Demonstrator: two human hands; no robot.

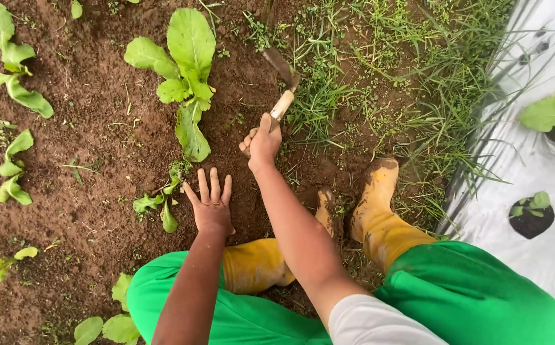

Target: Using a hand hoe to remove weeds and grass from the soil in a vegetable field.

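The right hand (263,142) is wrapped tight around the pale wooden handle of a small digging tool with a dark metal blade (282,82). The blade points away from the person and its tip rests at the edge of the green weedy grass patch (380,70), just beside the bare brown soil (86,160). The left hand (211,206) holds nothing. It lies flat on the soil with the fingers spread wide, close to a little droopy green seedling (162,203).

A big leafy green plant (185,76) grows just left of the blade. More small leafy plants stand in a row along the left side. The person squats in green trousers (469,294) and muddy yellow rubber boots (380,217). A shiny silver plastic sheet (533,160) with plant holes covers the next bed on the right.

What could go wrong? The blade is very near the big leafy plant, so a crooked swing could cut its leaves or roots. The flat left hand is not far from where the tool works, so a slip on the loose dirt could hurt those fingers. The little droopy seedling by the left hand could get squashed if the hand slides over it.
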